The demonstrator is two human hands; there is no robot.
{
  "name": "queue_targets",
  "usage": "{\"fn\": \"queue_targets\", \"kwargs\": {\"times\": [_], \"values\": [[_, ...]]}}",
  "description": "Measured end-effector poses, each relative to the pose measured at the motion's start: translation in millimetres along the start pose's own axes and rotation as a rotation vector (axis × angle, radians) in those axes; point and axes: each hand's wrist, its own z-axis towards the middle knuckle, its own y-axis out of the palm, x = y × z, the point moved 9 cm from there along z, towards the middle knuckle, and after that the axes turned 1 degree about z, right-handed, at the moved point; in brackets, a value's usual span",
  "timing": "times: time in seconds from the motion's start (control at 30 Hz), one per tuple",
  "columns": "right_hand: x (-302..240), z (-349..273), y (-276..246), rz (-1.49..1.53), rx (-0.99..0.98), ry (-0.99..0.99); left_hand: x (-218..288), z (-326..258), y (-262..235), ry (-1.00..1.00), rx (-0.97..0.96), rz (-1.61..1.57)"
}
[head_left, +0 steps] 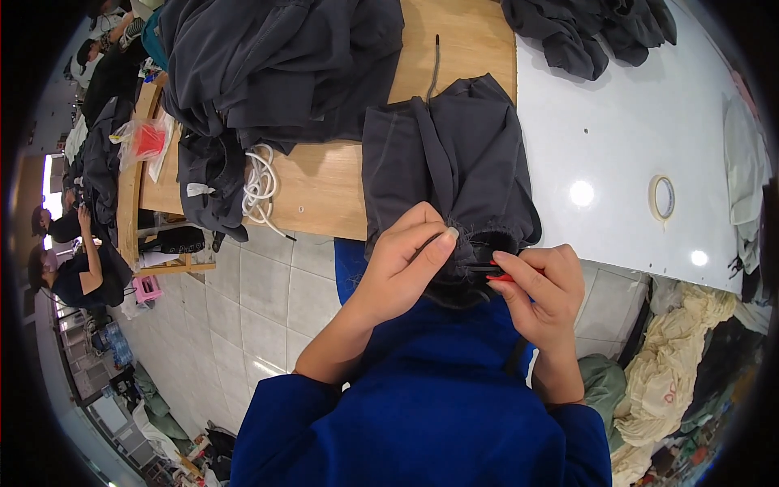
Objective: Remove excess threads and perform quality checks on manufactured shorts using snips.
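Pinching the frayed edge of one dark-grey woven-fabric garment (475, 154) with your left hand (410, 264), you grip one slim black-and-red tool (501, 277) in your right hand (542, 292), the garment spreading between and beyond both. Your hold seems settled, but that edge looks unfinished, loose dark threads (459, 228) showing; one white cord bundle (260, 183) lies beyond your left hand, one round cream tape roll (667, 198) beyond your right.

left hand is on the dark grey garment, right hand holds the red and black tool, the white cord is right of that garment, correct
No: the head view shows the white cord to the left of the dark grey garment, not the right. The left hand is on that garment and the right hand holds the red and black tool.
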Motion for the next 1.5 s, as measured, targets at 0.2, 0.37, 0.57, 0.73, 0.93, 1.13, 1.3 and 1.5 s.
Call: {"fn": "queue_targets", "kwargs": {"times": [0.2, 0.37, 0.57, 0.73, 0.93, 1.13, 1.3, 1.5], "values": [[4.8, -1.2, 3.0, 0.075, -0.039, 0.022, -1.7, -1.2, -0.1, -0.012, 0.000, -0.005], [14.7, -3.6, 8.7, 0.351, -0.062, 0.161, -3.7, -0.7, 0.0, 0.005, -0.016, -0.046], [34.1, -18.7, 51.2, 0.781, -0.130, 0.598, -5.9, -1.8, 11.9, 0.102, -0.158, -0.091], [22.7, -1.5, 41.2, 0.512, 0.008, 0.331, -8.2, -3.4, 15.8, 0.034, -0.251, -0.071], [42.4, -3.9, 37.1, 0.608, 0.143, 0.494, -12.8, -2.3, 6.8, 0.100, -0.163, -0.051], [84.7, -27.3, 34.1, 0.805, 0.271, 0.762, -36.3, -9.9, 1.3, -0.157, -0.136, -0.253], [52.1, -20.7, 25.6, 0.779, 0.094, 0.562, -37.4, -9.5, -6.4, -0.250, -0.001, -0.308], [22.1, -0.6, 25.0, 0.414, -0.063, 0.271, -31.8, -9.0, -6.0, -0.261, 0.017, -0.317]]}}
